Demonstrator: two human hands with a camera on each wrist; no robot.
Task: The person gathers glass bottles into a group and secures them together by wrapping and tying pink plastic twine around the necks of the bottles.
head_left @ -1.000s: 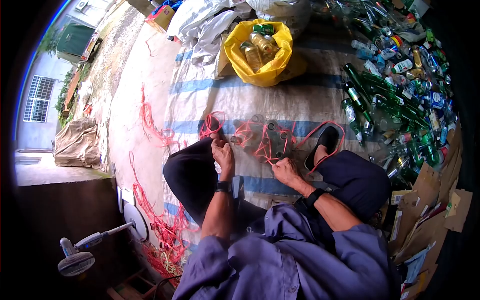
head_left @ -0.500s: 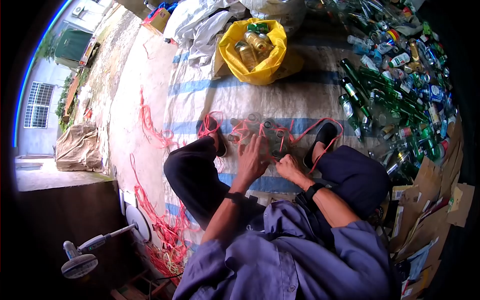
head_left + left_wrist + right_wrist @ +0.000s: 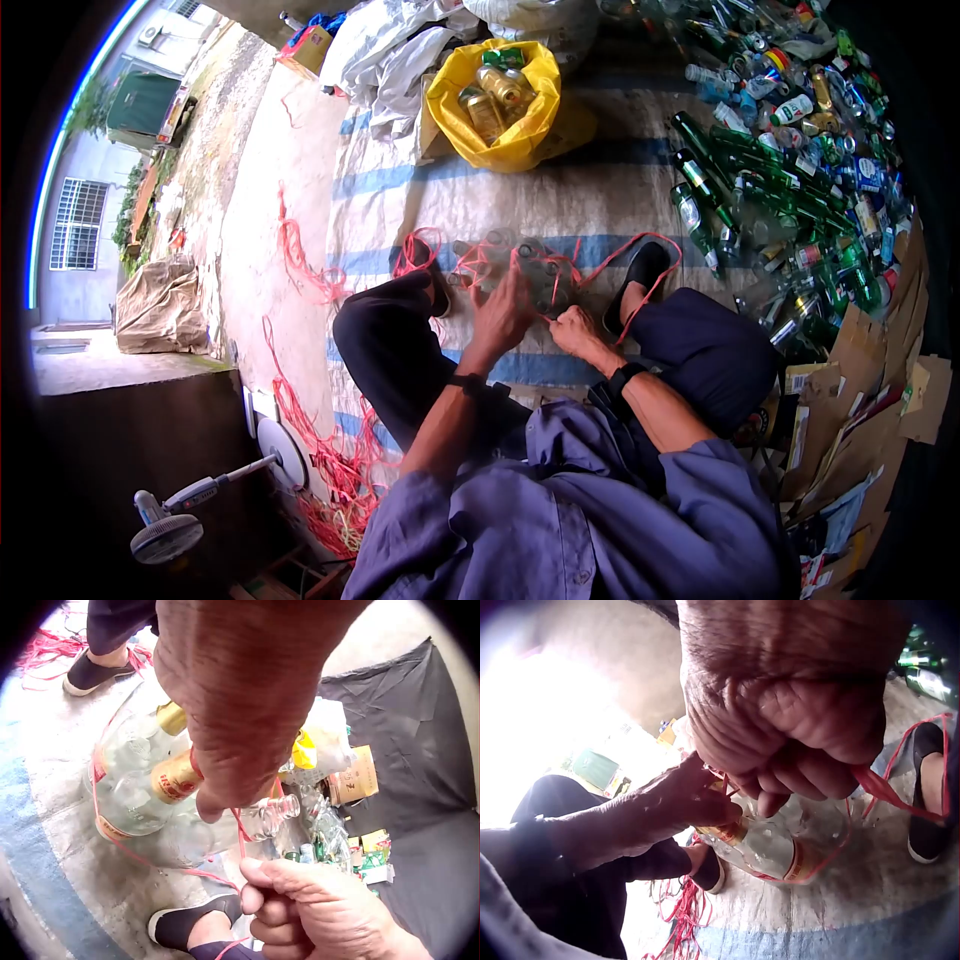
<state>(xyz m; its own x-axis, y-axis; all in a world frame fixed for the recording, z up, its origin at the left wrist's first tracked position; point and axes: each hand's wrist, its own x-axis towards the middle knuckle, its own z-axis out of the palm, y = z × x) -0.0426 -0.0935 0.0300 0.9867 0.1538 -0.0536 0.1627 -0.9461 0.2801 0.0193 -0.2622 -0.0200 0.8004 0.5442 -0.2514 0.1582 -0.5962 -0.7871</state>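
A bundle of clear glass bottles [image 3: 556,287] stands on the striped sheet between the person's feet, with red plastic twine [image 3: 202,873] running round it. The left hand [image 3: 503,315] reaches over the bundle, its fingers stretched out over the bottle tops. In the left wrist view its thumb lies beside the crossed twine, and the other fingers are hidden. Just to the right, the right hand [image 3: 580,335] pinches the twine between thumb and curled fingers, close to the bottles. From that hand a loose length of twine [image 3: 885,791] loops out round the right shoe.
A yellow bag [image 3: 490,150] of cans stands ahead. Green bottles [image 3: 705,185] and mixed empties are heaped at the right, above flattened cardboard [image 3: 850,380]. Tangled red twine [image 3: 345,480] lies at the left near a white fan [image 3: 168,540].
The left hand has moved right, from beside the left shoe onto the bottle bundle. The right hand has stayed near the same place with the twine.
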